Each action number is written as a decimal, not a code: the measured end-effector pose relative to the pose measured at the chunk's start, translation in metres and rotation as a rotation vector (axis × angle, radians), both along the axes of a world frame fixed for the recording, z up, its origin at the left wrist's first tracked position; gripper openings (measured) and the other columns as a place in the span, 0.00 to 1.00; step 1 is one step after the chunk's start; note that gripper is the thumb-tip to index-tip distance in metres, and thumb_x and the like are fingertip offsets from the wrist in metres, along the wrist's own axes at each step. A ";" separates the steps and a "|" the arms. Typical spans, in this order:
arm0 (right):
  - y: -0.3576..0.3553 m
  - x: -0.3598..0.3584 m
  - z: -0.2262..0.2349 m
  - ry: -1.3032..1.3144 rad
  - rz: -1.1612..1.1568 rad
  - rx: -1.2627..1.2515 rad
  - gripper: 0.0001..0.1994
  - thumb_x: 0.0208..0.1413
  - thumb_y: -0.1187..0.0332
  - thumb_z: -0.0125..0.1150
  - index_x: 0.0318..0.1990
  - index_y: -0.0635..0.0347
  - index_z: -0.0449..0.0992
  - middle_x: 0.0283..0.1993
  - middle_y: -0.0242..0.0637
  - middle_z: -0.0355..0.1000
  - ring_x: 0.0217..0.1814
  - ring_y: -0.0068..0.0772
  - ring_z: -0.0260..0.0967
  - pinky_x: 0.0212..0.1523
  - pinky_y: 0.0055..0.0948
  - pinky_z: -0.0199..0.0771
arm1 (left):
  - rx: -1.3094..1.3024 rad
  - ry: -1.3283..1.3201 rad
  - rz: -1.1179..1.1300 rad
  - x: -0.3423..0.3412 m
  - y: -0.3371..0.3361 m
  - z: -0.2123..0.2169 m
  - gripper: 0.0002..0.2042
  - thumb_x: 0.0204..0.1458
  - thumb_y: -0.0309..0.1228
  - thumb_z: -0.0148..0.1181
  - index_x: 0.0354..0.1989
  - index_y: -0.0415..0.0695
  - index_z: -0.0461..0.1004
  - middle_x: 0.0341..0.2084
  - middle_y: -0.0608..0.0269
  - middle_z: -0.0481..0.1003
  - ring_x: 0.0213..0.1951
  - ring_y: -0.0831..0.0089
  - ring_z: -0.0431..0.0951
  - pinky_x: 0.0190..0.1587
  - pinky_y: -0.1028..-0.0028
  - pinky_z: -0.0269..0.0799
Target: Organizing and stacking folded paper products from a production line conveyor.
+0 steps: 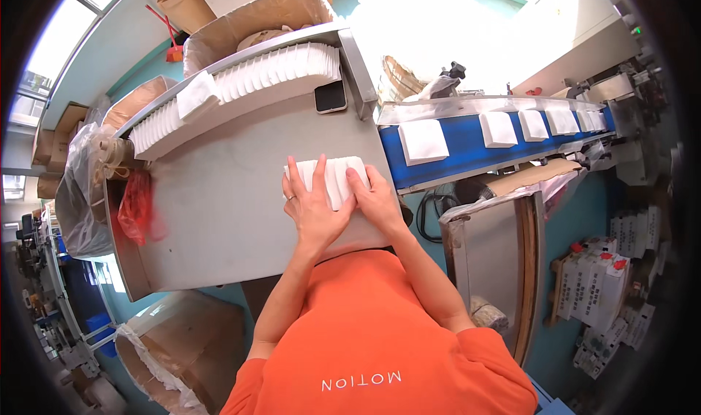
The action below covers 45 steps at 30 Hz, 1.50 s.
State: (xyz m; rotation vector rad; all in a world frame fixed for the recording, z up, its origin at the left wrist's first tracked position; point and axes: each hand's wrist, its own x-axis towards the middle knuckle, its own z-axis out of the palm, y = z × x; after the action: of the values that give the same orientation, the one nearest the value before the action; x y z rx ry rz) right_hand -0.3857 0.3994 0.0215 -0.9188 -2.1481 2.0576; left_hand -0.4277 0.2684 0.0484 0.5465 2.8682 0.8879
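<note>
A small stack of white folded paper napkins (337, 173) stands on edge at the near right part of the grey metal table (219, 203). My left hand (315, 212) holds its left side, with the fingers spread across the top and a ring on one finger. My right hand (377, 202) closes around its right end, thumb on top. Along the table's far edge, a long row of similar white napkins (274, 74) stands packed together. One flat white napkin (197, 97) lies over that row.
To the right, a blue conveyor belt (467, 136) carries several spaced white napkin pieces. A dark phone (331, 97) lies near the table's far right corner. Red plastic (136, 207) hangs at the left edge. Large lined containers, including a brown one (186, 342), stand around the table.
</note>
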 end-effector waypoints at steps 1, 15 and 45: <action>0.002 0.003 -0.007 0.001 -0.002 0.007 0.23 0.60 0.51 0.59 0.49 0.63 0.73 0.42 0.36 0.75 0.39 0.31 0.72 0.42 0.29 0.72 | -0.025 -0.001 0.032 0.001 0.002 0.004 0.42 0.38 0.47 0.70 0.66 0.57 0.60 0.70 0.45 0.39 0.66 0.35 0.44 0.56 0.37 0.56; 0.005 0.008 0.004 -0.061 0.101 0.117 0.31 0.59 0.44 0.57 0.51 0.69 0.71 0.46 0.43 0.74 0.47 0.39 0.72 0.49 0.34 0.70 | 0.191 -0.030 -0.150 -0.005 -0.011 -0.010 0.35 0.45 0.42 0.67 0.64 0.54 0.64 0.69 0.44 0.45 0.65 0.40 0.51 0.61 0.47 0.57; 0.012 0.013 -0.023 0.123 -0.128 -0.258 0.21 0.66 0.52 0.50 0.45 0.65 0.74 0.37 0.31 0.73 0.37 0.18 0.65 0.39 0.20 0.68 | 0.438 -0.359 -0.025 -0.009 -0.007 -0.021 0.54 0.40 0.41 0.75 0.70 0.38 0.41 0.64 0.39 0.52 0.65 0.47 0.55 0.63 0.56 0.59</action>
State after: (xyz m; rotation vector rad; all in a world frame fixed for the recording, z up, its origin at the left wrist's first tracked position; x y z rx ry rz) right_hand -0.3727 0.4110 -0.0012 -0.8976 -1.7465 2.2953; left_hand -0.4368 0.2617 0.0269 0.4010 2.3486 1.4542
